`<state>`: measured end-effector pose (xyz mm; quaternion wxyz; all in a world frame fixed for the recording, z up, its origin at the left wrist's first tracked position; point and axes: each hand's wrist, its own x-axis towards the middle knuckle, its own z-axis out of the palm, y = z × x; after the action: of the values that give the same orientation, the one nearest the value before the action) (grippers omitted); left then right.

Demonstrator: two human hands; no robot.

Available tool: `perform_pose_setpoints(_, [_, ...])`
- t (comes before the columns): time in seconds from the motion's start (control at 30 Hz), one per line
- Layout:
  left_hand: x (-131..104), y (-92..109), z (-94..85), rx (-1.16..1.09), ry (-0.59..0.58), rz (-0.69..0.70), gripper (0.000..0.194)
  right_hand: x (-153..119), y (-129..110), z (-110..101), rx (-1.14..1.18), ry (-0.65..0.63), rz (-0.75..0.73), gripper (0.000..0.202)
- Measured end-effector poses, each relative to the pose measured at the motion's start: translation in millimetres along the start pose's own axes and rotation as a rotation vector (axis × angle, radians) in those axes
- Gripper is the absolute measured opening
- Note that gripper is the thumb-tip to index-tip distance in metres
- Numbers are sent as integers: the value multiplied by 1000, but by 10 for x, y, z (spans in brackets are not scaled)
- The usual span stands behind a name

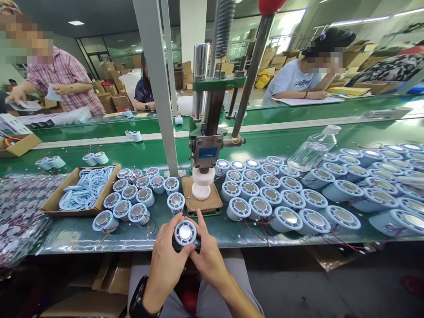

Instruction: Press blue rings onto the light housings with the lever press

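My left hand (167, 254) and my right hand (209, 256) are closed around one round light-blue housing (184, 232), held over the bench's front edge. Its slotted ring and silver centre disc face up towards me. Both thumbs meet at its near side, and something dark shows beside it under my fingers. Just beyond my hands stands a hand press with a white round pusher (202, 176) above a white round seat (201, 191) on a brown board (214, 201). A similar housing (176, 202) stands left of that board.
Several housings with thin wires stand in a left group (129, 192) and a larger right group (291, 198). A cardboard box (44, 207) holds light-blue rings. A clear bottle (309, 148) stands among the right housings. The press lever (253, 70) rises overhead. Co-workers sit or stand across the bench.
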<state>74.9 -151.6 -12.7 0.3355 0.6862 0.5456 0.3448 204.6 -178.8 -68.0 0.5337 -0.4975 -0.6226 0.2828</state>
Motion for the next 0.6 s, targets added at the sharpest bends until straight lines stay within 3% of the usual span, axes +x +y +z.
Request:
perform_pose_setpoints(0.17, [-25, -26, 38, 4, 27, 7, 70, 16, 50, -2, -65, -42, -43, 90])
perform_pose_setpoints(0.3, [-59, -110, 141, 6, 72, 124, 58, 7, 92, -35, -226, -182, -88, 76])
perform_pose_setpoints(0.4, [-80, -204, 235, -8, 83, 169, 50, 93, -88, -272, -391, -376, -116, 77])
perform_pose_setpoints(0.47, [-84, -241, 264, -16, 68, 145, 51, 299, -382, -590, -500, -428, -221, 77])
perform_pose_setpoints(0.53, [-64, -218, 241, -5, 55, 109, 53, 677, -806, -1006, -586, -263, -364, 68])
perform_pose_setpoints(0.6, [1, -114, 157, 9, 40, 94, 54, 1219, -1295, -1435, -642, 56, -479, 56])
